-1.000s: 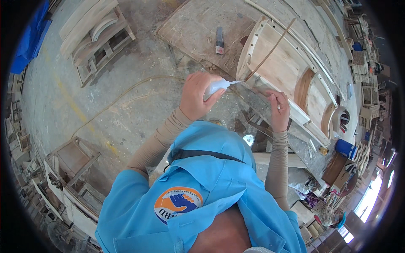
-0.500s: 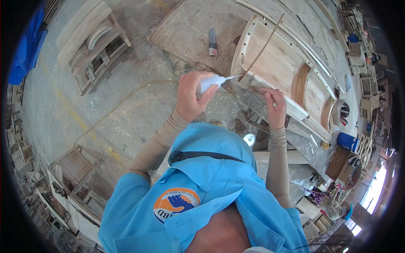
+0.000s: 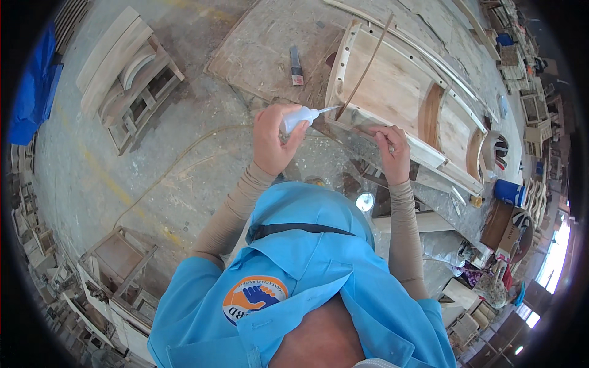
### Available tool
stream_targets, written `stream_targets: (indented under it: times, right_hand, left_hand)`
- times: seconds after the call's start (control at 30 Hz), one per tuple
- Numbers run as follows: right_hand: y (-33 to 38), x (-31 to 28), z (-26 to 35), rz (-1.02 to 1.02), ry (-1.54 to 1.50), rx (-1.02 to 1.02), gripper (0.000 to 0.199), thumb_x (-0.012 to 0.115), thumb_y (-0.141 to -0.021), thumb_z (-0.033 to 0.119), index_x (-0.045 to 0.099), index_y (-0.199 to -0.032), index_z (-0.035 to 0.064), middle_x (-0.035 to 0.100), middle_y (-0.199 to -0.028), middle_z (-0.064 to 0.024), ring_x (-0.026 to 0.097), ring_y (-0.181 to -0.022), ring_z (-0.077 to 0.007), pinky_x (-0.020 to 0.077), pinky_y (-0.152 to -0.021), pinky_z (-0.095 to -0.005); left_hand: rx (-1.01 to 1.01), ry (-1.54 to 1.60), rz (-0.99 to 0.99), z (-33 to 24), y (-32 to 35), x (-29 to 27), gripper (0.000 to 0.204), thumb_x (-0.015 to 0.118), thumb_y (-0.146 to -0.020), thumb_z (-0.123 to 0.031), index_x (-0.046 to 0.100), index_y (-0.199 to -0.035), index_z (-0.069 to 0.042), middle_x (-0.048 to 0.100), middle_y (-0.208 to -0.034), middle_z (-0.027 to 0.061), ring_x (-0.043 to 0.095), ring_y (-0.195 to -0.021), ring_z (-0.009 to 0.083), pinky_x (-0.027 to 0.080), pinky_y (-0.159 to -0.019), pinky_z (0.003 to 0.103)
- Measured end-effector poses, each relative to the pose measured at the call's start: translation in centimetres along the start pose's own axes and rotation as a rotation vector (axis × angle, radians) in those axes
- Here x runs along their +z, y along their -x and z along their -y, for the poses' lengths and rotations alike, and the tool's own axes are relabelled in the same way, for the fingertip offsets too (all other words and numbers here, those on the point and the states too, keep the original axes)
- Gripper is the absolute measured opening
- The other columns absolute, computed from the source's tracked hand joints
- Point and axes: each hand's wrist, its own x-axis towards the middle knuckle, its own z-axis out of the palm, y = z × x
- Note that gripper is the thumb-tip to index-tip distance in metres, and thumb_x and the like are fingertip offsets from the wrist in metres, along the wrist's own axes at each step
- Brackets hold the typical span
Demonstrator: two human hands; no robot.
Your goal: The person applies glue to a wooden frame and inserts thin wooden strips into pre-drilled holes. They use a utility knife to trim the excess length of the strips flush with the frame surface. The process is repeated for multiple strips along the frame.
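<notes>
In my left hand (image 3: 275, 138) is a white squeeze bottle (image 3: 296, 121), tilted so its thin nozzle points right. The tip is close to the near-left corner of a curved wooden furniture panel (image 3: 380, 86), by the lower end of a thin wooden strip (image 3: 366, 66). That strip slants across the panel and past its far edge. Whether the nozzle touches the wood, I cannot tell. My right hand (image 3: 394, 153) is closed at the panel's near edge, thumb and fingers drawn together. Anything between those fingertips is too small to make out.
A dark, flat-bladed tool (image 3: 296, 65) lies on the worn board (image 3: 257, 61) left of the panel. An unfinished wooden furniture piece (image 3: 132, 80) stands at far left. A hose (image 3: 178, 161) crosses the floor. To the right are a blue container (image 3: 508, 192) and a cardboard box (image 3: 498, 227).
The whole view has shifted slightly, so the panel and the flat tool appear farther left. Both hands keep nearly the same pose, and the nozzle stays by the panel's corner.
</notes>
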Motion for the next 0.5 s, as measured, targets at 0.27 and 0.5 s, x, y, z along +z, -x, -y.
stream_targets:
  times: [0.27,0.5]
  right_hand:
    - [-0.2,-0.2,0.5,0.0,-0.016,-0.009,0.013,0.058,-0.089,0.008,0.07,-0.095,0.0066,0.056,-0.077,-0.0046,0.05,-0.075,-0.0179,0.0408,-0.069,-0.0287]
    - [-0.1,-0.2,0.4,0.0,-0.03,0.011,0.012,0.061,-0.087,0.008,0.07,-0.095,0.0076,0.059,-0.077,-0.0058,0.052,-0.076,-0.0209,0.0432,-0.072,-0.0312]
  left_hand:
    - [0.058,-0.006,0.038,-0.1,0.2,-0.8,0.025,0.069,-0.082,-0.01,0.06,-0.104,-0.004,0.064,-0.1,0.0123,0.059,-0.092,0.0294,0.043,-0.084,0.037]
    - [0.041,-0.012,0.085,-0.4,0.5,-1.5,0.026,0.07,-0.081,-0.011,0.06,-0.103,-0.003,0.064,-0.097,0.013,0.059,-0.09,0.0301,0.043,-0.082,0.037]
